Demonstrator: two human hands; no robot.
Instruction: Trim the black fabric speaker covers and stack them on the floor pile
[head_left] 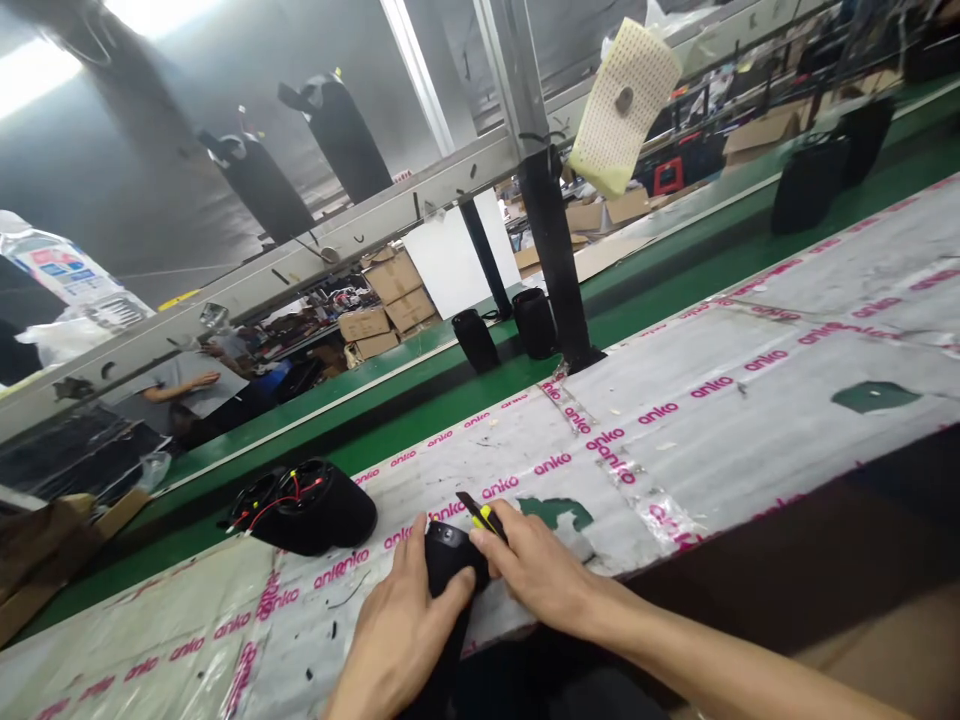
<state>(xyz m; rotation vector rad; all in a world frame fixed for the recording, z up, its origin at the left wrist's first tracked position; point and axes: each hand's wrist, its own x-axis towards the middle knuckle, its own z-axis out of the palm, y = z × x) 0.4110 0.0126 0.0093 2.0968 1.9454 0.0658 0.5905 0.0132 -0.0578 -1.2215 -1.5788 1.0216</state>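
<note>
My left hand (401, 615) is wrapped round a black cylindrical speaker housing (448, 552) at the near edge of the bench, its thumb across the near side. In my right hand (536, 570) is a black and yellow utility knife (486, 517), its dark blade pointing up and to the left, just above the housing. The right wrist rests close to the bench edge. Left of my hands lie black speaker housings (326, 508) with red wires and small yellow connectors showing at their open ends. The lower part of the held housing is hidden by my left hand.
The bench is covered with white film (697, 430) printed in pink. Behind it runs a green conveyor belt (420, 400) carrying more black housings (534, 322). A dark post (555, 260) rises from the bench's far edge. A shelf above holds a plastic bottle (67, 270) and two black housings (349, 135).
</note>
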